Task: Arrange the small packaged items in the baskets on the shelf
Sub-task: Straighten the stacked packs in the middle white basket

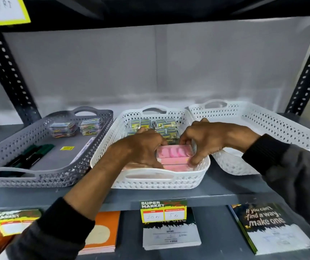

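Note:
A white perforated basket stands in the middle of the grey shelf. Inside it, at the front, lie pink packaged boxes in rows. Small yellow-green packets fill its back part. My left hand grips the left end of the pink boxes. My right hand pinches their right end, with the fingers curled over the top box. Both hands are inside the basket, and the boxes' ends are hidden under the fingers.
A grey basket on the left holds two clear packs of coloured bits and dark markers. A white basket stands on the right. A price tag hangs on the shelf edge, notebooks lie on the lower shelf.

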